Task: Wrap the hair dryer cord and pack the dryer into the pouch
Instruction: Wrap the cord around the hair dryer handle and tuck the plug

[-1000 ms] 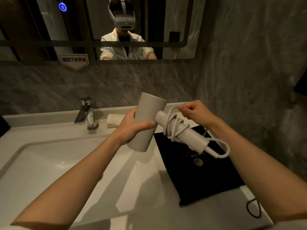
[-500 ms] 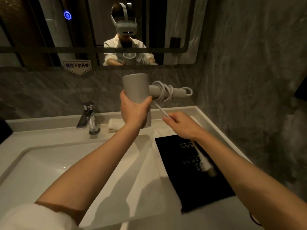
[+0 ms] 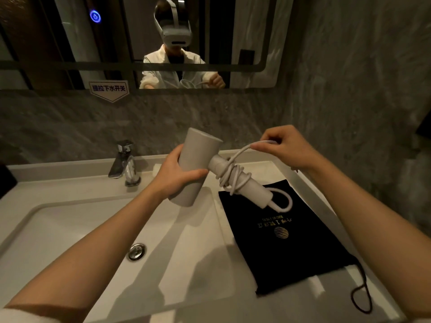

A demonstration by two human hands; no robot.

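Note:
A light grey hair dryer (image 3: 198, 159) is held in the air over the counter, barrel upright and handle pointing down to the right. My left hand (image 3: 177, 173) grips the barrel. Its white cord (image 3: 233, 178) is wound several times around the handle, with a loop sticking out at the handle's end. My right hand (image 3: 284, 145) pinches the free length of cord above and right of the handle. A flat black pouch (image 3: 286, 241) with a gold logo lies on the counter below the dryer, its drawstring (image 3: 361, 292) trailing at the near right.
A white sink basin (image 3: 70, 241) with a metal drain sits at the left, with a chrome tap (image 3: 123, 162) behind it. A folded white towel (image 3: 156, 169) lies behind the dryer. A grey stone wall stands close on the right, and a mirror hangs above.
The dryer has come back down from in front of the mirror to above the pouch. My right hand has swung from below the handle to above it, carrying the cord around.

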